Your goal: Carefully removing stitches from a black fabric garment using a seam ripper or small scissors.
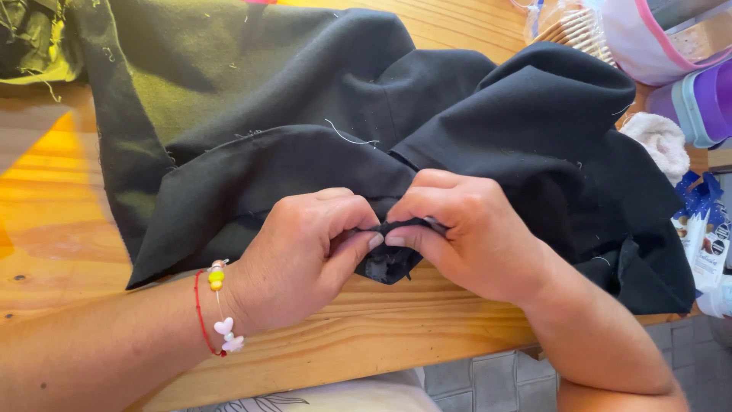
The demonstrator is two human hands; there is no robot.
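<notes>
A large piece of black fabric [305, 99] lies crumpled across a wooden table [61, 221]. Near the table's front edge, my left hand [305, 252] and my right hand [465, 229] meet thumb to thumb. Both pinch the same small folded edge of the black fabric between thumb and fingers. A loose white thread [347, 137] lies on the cloth just above my hands. My left wrist wears a red string bracelet [217, 313] with yellow and white beads.
At the back right stand a pink-trimmed pouch [648, 38], a purple container [701, 99], a pale comb-like object [576, 30] and a white fluffy cloth [659, 141]. Blue-and-white packets [705, 236] lie at the right edge. Dark green fabric [30, 38] sits at the top left.
</notes>
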